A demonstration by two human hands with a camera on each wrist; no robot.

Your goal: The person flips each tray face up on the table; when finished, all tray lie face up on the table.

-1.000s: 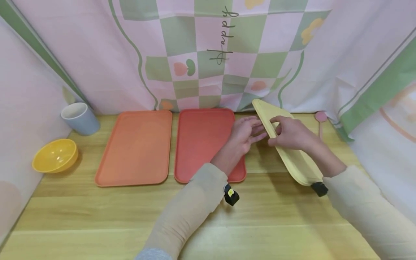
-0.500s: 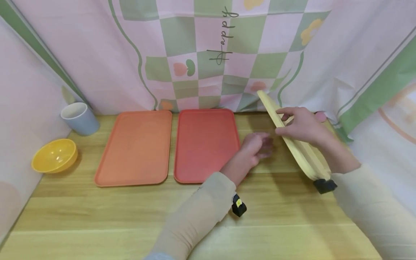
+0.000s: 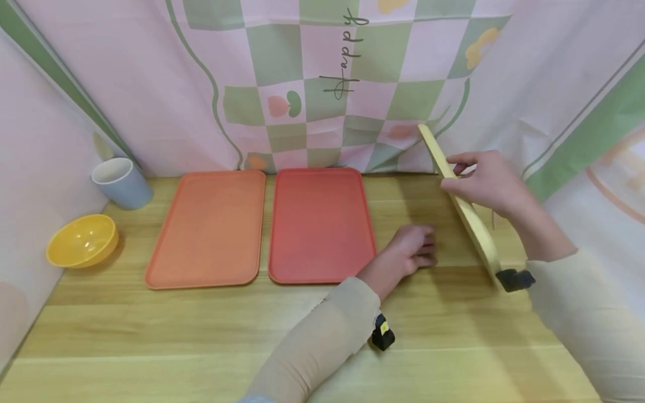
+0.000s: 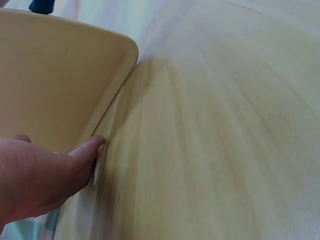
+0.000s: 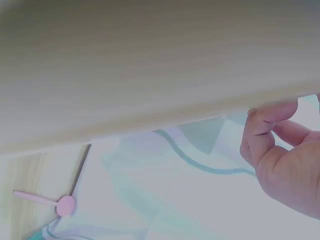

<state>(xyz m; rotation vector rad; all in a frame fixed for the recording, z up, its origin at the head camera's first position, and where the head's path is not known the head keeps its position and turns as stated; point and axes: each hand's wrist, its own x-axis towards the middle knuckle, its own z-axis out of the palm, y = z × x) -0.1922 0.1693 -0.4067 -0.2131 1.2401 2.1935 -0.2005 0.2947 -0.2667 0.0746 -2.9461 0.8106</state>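
Note:
A pale yellow tray (image 3: 471, 215) stands nearly upright on its long edge at the right of the table. My right hand (image 3: 486, 179) pinches its upper edge between thumb and fingers; in the right wrist view, the hand (image 5: 290, 155) is at that edge while the tray's surface (image 5: 150, 65) fills the top. My left hand (image 3: 413, 249) is low over the wood, left of the tray, its fingers loosely bent around nothing. In the left wrist view, the thumb side of this hand (image 4: 45, 172) lies near the tray's bottom edge; whether they touch I cannot tell.
A red tray (image 3: 319, 224) and an orange tray (image 3: 209, 229) lie flat side by side. At far left are a yellow bowl (image 3: 83, 240) and a blue cup (image 3: 123, 182). A pink spoon (image 5: 65, 205) lies behind the yellow tray. A patterned curtain (image 3: 327, 101) hangs along the back.
The yellow tray has tipped from leaning to almost upright and shifted right, with my right hand rising along with it. My left hand has left the tray's edge and come lower, toward the table.

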